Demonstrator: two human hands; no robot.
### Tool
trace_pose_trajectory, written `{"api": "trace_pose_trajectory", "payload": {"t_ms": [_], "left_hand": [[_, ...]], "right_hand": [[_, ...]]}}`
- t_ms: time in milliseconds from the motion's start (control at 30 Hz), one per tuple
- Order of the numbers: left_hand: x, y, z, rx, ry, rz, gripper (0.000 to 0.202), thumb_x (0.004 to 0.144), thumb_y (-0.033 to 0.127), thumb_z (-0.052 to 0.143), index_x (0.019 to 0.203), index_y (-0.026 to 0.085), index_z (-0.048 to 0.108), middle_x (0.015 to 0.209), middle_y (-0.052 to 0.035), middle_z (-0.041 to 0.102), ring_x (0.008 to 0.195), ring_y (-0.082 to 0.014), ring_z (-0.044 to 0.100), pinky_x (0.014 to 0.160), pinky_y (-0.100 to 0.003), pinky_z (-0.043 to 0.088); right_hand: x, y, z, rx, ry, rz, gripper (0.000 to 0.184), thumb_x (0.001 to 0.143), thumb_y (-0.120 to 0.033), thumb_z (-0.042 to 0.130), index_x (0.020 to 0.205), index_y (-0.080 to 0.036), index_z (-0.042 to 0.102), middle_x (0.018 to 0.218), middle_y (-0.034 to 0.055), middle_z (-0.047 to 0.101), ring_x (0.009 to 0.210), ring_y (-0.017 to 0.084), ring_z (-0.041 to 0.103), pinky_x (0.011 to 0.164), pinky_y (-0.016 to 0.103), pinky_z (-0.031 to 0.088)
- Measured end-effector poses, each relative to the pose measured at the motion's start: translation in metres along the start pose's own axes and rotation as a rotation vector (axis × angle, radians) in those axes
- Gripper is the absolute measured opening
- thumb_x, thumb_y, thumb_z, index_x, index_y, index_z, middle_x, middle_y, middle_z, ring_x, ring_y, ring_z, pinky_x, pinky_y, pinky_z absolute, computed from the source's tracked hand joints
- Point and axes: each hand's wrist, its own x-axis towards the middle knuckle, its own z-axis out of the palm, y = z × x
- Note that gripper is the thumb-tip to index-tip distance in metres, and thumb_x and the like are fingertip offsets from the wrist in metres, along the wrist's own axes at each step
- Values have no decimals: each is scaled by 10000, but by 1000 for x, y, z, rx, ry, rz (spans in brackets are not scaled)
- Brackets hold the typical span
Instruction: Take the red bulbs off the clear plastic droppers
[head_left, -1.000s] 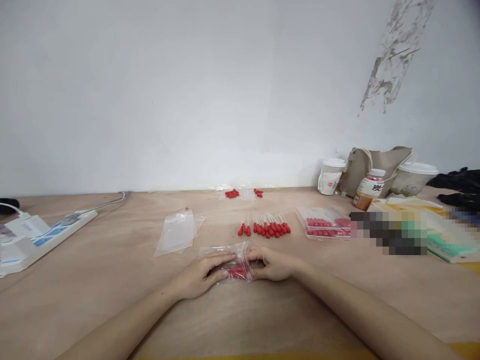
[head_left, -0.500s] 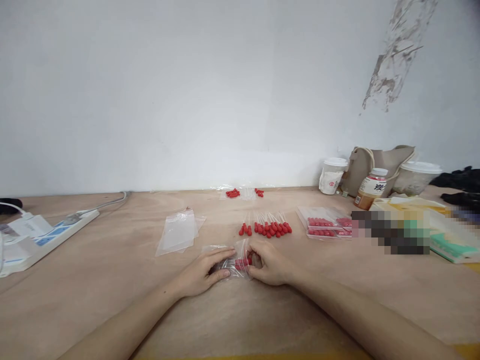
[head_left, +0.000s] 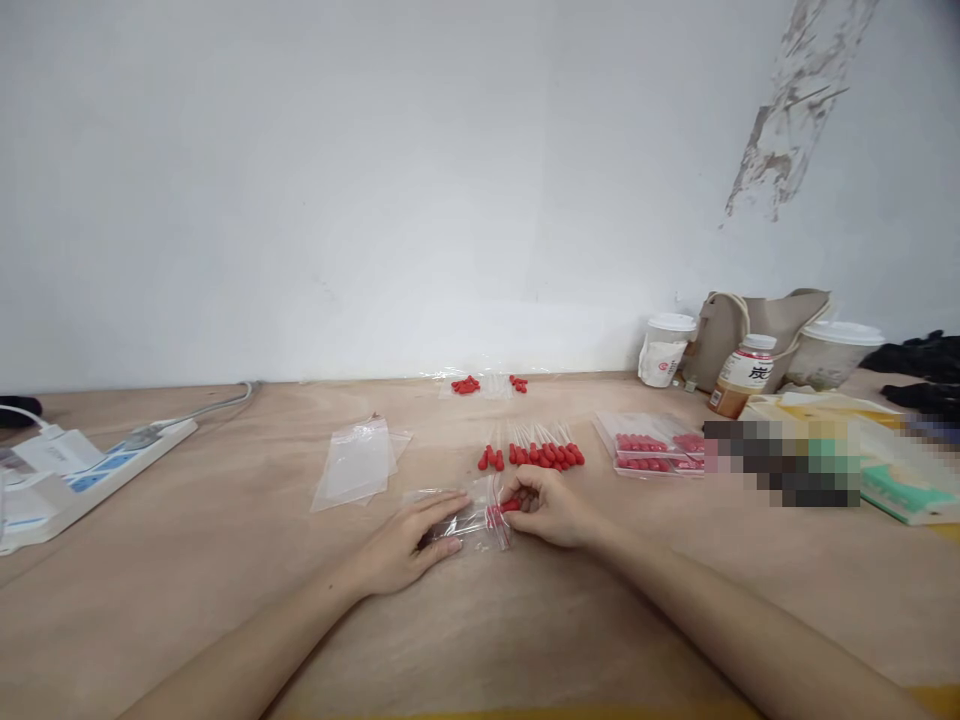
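A small clear zip bag (head_left: 471,518) lies on the wooden table (head_left: 225,560) in front of me. My left hand (head_left: 405,545) rests on the bag's left part, thumb and fingers pressing it flat. My right hand (head_left: 546,508) is closed at the bag's right mouth, pinching the red bulb of a dropper (head_left: 508,505) whose clear stem lies inside the bag. Just beyond my hands lies a row of several loose red-bulbed droppers (head_left: 534,455).
Empty clear bags (head_left: 358,462) lie to the left. Filled bags of droppers (head_left: 651,448) sit to the right. More red bulbs (head_left: 486,384) lie by the wall. A power strip (head_left: 90,472) is at far left. Cups, a bottle (head_left: 742,376) and a cloth bag stand at far right.
My right hand has moved up and slightly right at the bag's mouth. It now pinches a single red bulb there. My left hand has stayed on the bag.
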Motion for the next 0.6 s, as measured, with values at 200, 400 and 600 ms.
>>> {"api": "trace_pose_trajectory", "payload": {"t_ms": [200, 400, 600], "left_hand": [[1, -1, -2, 126, -103, -11, 468, 874, 439, 366, 1324, 325, 307, 1421, -14, 255, 1312, -238, 185, 1062, -456, 174], [1, -1, -2, 163, -138, -28, 467, 880, 462, 327, 1327, 329, 296, 1430, -9, 222, 1318, -241, 161, 1064, -467, 152], [1, 0, -3, 208, -137, -45, 474, 882, 481, 295, 1329, 321, 294, 1426, -10, 237, 1317, -225, 169, 1064, -457, 176]], "right_hand": [[1, 6, -12, -94, -85, 5, 102, 694, -169, 567, 789, -163, 603, 711, -12, 598, 634, 97, 530, 590, 208, 416], [0, 3, -14, -58, -122, 3, 196, 635, -170, 648, 815, -166, 570, 770, -13, 591, 686, 101, 538, 625, 217, 426], [7, 11, -37, 325, -70, 181, 291, 637, -368, 682, 785, -164, 538, 720, -8, 588, 654, 109, 566, 619, 251, 460]]}}
